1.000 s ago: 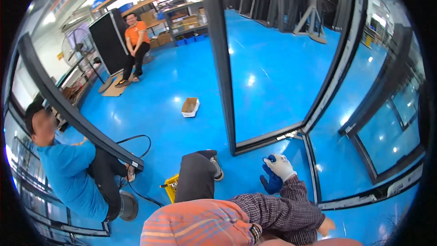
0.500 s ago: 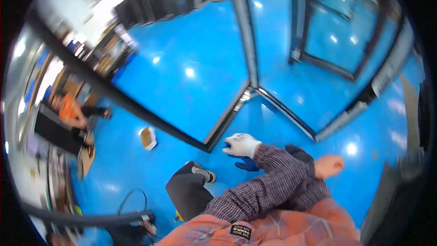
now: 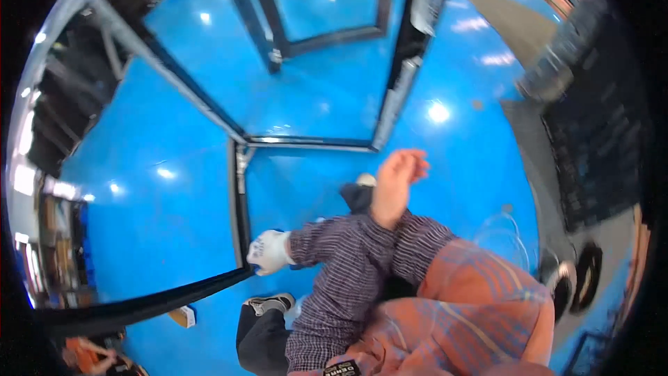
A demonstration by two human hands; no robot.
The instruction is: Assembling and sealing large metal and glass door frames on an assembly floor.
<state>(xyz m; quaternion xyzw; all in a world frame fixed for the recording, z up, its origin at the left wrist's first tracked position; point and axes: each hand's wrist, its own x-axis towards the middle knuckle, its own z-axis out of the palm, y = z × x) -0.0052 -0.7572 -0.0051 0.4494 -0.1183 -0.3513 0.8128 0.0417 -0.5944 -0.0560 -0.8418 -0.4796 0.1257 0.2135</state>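
Observation:
My forearms cross in front of me in dark striped sleeves. My left hand [image 3: 395,184] is bare and reaches over to the right, its fingers loosely bent and apart, with nothing visible in them. From beneath that arm, my right hand [image 3: 269,252] comes out on the left in a white glove with blue parts. Its fingers are curled, and what they hold, if anything, is hidden. The gloved hand overlaps the near corner of a large dark metal frame [image 3: 240,202]; whether it touches is unclear. The frame's lower bar [image 3: 313,144] lies beyond both hands.
A second dark frame [image 3: 334,43] stands farther off on the blue floor. On the right are a dark panel [image 3: 591,146], a grey mat [image 3: 532,160], a pale cable [image 3: 515,230] and a dark ring [image 3: 589,277]. A small box [image 3: 183,316] and a person in orange [image 3: 89,356] are at lower left.
My view has turned right, so the frames and box shift left. My left hand has swung from pointing right to pointing forward. The gloved hand now overlaps the frame's corner.

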